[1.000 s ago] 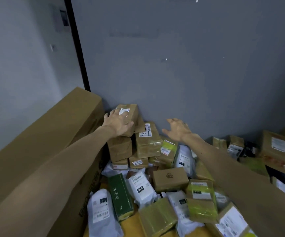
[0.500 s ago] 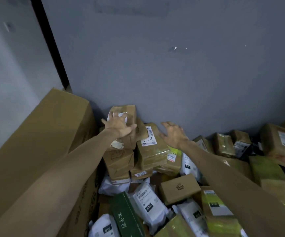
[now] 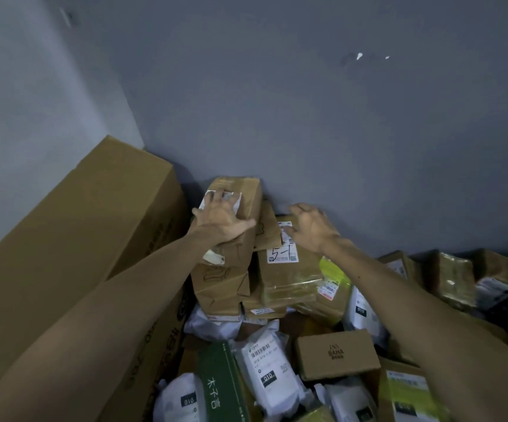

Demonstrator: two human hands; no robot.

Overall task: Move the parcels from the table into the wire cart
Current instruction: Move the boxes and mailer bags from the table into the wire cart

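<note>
Several parcels are heaped against the grey wall. At the back of the heap stands a stack of brown cardboard boxes. My left hand is clamped on the top brown box, fingers spread over its white label. My right hand hovers with fingers apart over the taped brown box marked "5-1", holding nothing. In front lie white poly bags, a dark green box and a small brown "BAHA" box. No wire cart is in view.
A long large cardboard carton leans along the left side, close to my left forearm. The grey wall stands right behind the stack. More taped parcels crowd the right side.
Both hands have reached further onto the stack. My left hand has slid up over the top box's label; my right hand has come down near the "5-1" box. The view has moved closer.
</note>
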